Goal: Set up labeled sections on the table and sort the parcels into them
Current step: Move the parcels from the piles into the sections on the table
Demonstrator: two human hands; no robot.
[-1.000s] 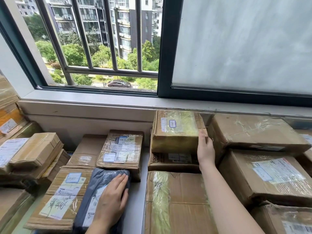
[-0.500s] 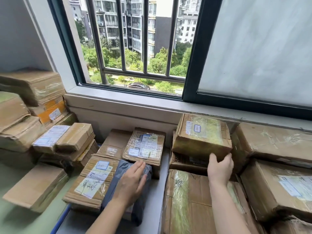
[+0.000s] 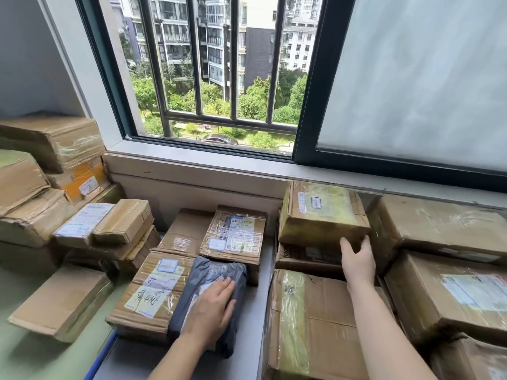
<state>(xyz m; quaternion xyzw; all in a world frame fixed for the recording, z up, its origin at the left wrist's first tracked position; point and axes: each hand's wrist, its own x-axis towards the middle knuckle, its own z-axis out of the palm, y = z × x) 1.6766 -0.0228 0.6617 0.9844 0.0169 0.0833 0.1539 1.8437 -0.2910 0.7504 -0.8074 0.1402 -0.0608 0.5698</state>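
Just under the windowsill (image 3: pixel 219 164), yellow-taped box (image 3: pixel 323 212) sitting atop a stack. Farther out from the sill, grey mailer (image 3: pixel 214 272) lying flat. Since a second ago, right hand (image 3: pixel 358 260) shifting from box's side to gripping its near corner; left hand (image 3: pixel 212 311) still resting on mailer, fingers straight.

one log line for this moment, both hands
left hand: flat on grey mailer bag | right hand: grips yellow-taped box, near corner | phase: sorting parcels

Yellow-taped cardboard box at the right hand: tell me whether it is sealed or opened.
Sealed. On the yellow-taped cardboard box, tape covers the closed, flat top; the right hand grips its near edge.
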